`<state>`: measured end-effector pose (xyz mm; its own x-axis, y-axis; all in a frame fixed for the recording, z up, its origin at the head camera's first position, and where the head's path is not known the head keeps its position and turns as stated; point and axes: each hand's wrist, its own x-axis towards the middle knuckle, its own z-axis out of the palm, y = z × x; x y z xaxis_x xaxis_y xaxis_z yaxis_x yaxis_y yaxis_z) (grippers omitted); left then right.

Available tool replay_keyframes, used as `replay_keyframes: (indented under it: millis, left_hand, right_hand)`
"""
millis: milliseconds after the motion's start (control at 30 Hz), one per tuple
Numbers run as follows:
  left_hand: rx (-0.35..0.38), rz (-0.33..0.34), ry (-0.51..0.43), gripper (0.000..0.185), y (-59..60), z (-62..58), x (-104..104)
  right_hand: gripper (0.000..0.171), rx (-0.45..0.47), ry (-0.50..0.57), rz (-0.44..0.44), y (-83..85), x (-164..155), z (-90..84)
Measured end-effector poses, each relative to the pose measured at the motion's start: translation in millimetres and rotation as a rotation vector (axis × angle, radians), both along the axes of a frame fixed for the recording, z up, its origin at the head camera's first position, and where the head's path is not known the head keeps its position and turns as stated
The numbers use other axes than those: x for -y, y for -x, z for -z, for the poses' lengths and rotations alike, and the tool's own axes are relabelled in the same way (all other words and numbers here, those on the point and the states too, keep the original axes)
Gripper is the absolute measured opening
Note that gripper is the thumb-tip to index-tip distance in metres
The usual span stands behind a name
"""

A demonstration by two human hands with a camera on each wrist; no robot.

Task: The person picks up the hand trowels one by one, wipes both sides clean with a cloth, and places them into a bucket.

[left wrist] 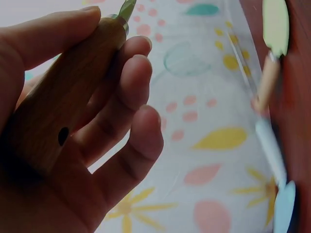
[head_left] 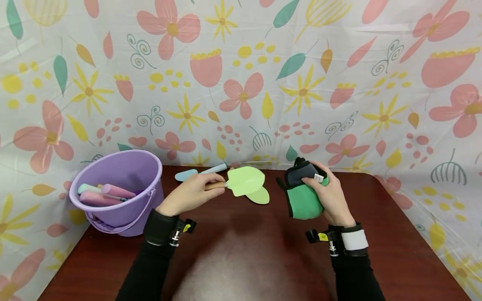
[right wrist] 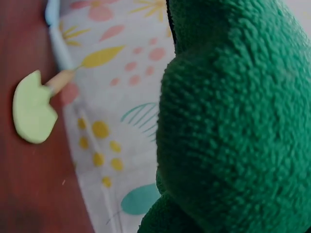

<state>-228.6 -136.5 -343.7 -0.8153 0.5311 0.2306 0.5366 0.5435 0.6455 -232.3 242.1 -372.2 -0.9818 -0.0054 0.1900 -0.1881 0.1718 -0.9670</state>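
Green trowel (head_left: 246,180): left hand (head_left: 190,195) clamped around its wooden handle, blade beyond the fingers. Right hand (head_left: 329,196) grips bundled green gloves (head_left: 303,196), thumb on top.

On the desk (head_left: 241,251) a bucket (head_left: 120,192) holding tools sits far left, a trowel (head_left: 244,182) lies at centre over a second trowel (head_left: 260,195), another tool (head_left: 199,172) lies behind them, and a glove (head_left: 303,192) is to the right.
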Motion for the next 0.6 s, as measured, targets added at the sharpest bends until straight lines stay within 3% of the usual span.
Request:
replay_keyframes:
  millis: [233, 367, 600]
  left_hand:
    - [-0.110, -0.063, 0.168, 0.023, -9.6, -25.5, 34.3]
    - [-0.108, -0.110, 0.221, 0.028, -14.1, -39.8, 57.0]
    - [-0.115, -0.162, 0.317, 0.022, -24.5, -61.9, 98.7]
  right_hand:
    - [0.057, -0.042, -0.261, -0.001, -7.2, -9.9, 12.3]
    - [0.056, -0.083, -0.377, 0.001, -12.8, -15.2, 16.9]
    - [0.056, -0.067, -0.497, -0.005, -18.6, -25.0, 27.2]
